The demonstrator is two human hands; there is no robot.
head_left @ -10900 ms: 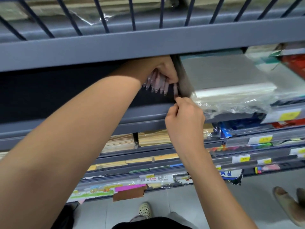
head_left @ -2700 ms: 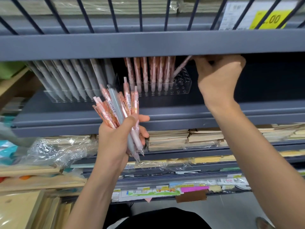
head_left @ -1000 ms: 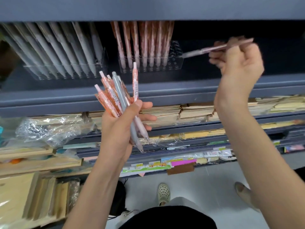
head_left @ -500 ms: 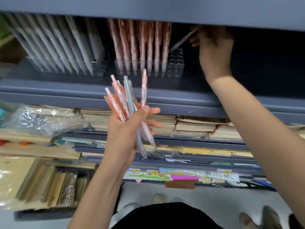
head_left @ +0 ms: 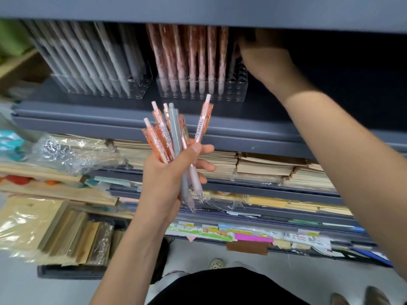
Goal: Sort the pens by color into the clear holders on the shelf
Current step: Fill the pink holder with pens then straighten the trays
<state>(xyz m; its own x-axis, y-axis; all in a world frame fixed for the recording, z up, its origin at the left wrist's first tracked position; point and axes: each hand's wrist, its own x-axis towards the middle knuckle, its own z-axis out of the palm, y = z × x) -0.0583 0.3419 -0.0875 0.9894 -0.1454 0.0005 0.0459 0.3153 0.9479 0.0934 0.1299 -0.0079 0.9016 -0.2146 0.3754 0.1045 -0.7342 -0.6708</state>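
The left hand (head_left: 166, 175) is at the middle of the view. Its fingers (head_left: 206, 166) and thumb are curled round a fanned bunch of pink-and-orange patterned click pens (head_left: 164, 137) with one plain grey pen (head_left: 175, 126) among them, push-button ends up and tips pointing down past the palm. At twelve o'clock from the bunch, on the dark grey metal shelf (head_left: 88, 119), stands a clear plastic holder with rows of round holes (head_left: 236, 89). Most of it is filled with upright pink patterned pens (head_left: 191, 56), and the holes at its three o'clock end are open. Just beside it at nine o'clock is a second clear plastic holder (head_left: 141, 89) packed with leaning grey pens (head_left: 92, 56). The right hand (head_left: 264, 56), at one o'clock from the bunch, reaches into the shadow under the upper shelf, close to the open end of the pink holder. Its fingers are hidden in the dark, so I cannot tell whether they pinch anything. Stacks of brown-paper notebooks (head_left: 264, 167) lie on the shelf below.
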